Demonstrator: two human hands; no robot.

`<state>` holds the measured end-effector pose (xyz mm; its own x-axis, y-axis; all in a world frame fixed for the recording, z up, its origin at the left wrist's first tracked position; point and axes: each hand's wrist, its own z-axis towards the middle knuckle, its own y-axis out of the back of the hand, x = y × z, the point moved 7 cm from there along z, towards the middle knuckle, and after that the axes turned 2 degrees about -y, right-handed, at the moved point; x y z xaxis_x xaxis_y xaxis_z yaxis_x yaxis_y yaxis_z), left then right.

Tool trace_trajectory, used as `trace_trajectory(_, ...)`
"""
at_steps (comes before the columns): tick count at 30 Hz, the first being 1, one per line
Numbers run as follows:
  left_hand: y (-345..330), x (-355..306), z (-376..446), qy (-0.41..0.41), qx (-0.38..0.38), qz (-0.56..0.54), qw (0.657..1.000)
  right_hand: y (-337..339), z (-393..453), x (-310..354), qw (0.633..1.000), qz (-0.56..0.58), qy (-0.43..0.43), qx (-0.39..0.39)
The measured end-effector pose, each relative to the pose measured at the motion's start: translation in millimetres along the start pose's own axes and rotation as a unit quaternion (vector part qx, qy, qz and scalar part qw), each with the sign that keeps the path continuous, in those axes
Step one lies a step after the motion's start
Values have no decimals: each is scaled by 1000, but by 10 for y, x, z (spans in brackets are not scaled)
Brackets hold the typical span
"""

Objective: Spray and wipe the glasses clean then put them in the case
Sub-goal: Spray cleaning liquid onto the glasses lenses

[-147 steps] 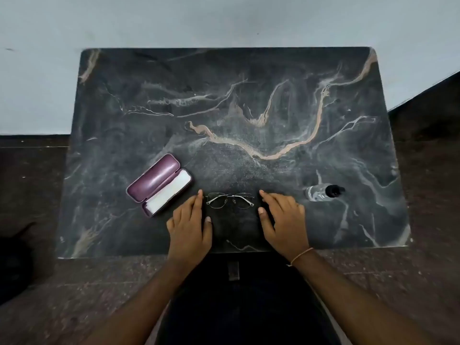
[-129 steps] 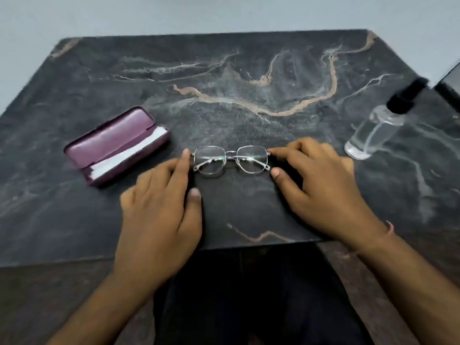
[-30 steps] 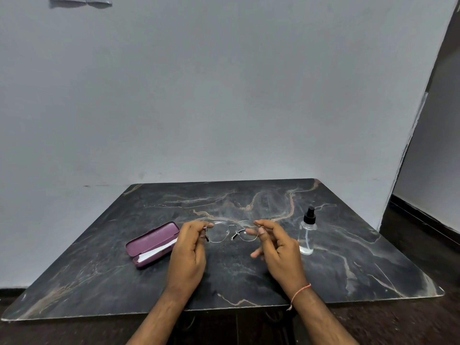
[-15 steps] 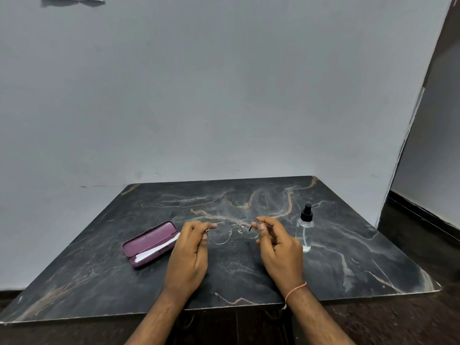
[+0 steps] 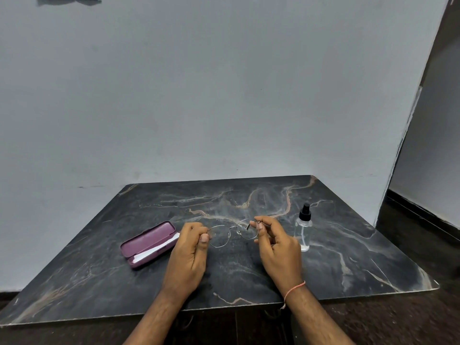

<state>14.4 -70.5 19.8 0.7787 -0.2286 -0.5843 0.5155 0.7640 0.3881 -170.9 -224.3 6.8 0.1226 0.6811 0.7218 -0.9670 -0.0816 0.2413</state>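
Note:
Thin metal-framed glasses (image 5: 232, 232) hang just above the dark marble table (image 5: 348, 257), held at both ends. My left hand (image 5: 190, 252) pinches the left end of the frame; my right hand (image 5: 276, 247) pinches the right end near the hinge. An open purple glasses case (image 5: 149, 241) lies to the left, with a white cloth (image 5: 159, 249) sticking out of it. A clear spray bottle (image 5: 303, 231) with a black nozzle stands upright just right of my right hand.
A plain grey wall rises directly behind the table. A dark floor and a wall corner lie to the right. The table's near edge runs just below my wrists.
The glasses lay on the table between my hands several seconds ago; now both hands hold them lifted. Over the last second the glasses tilted slightly, right end higher.

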Motion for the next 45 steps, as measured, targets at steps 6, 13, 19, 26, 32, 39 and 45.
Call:
trace_trajectory(6,0,26,10,1,0,7,1000,2,-21,18,1000,11,-8,9)
trace_trajectory(13,9,92,25,14,-16,-6,1000,281,-75,158,996,-79,6,-49)
trace_trajectory(19,-4,168,41,21,-23,-13,999,794,-86,103,966,-178,-10,-190)
trace_trajectory(26,17,188,49,27,-31,-13,999,727,62,-139,968,-205,-137,-41)
trace_trajectory(32,44,168,49,35,-46,-15,998,513,137,-174,986,66,-155,6)
trace_trajectory(39,85,192,66,46,-76,-9,996,8,74,218,860,446,-212,126)
trace_trajectory(45,87,189,50,46,-76,-14,996,-204,-111,205,944,265,-153,125)
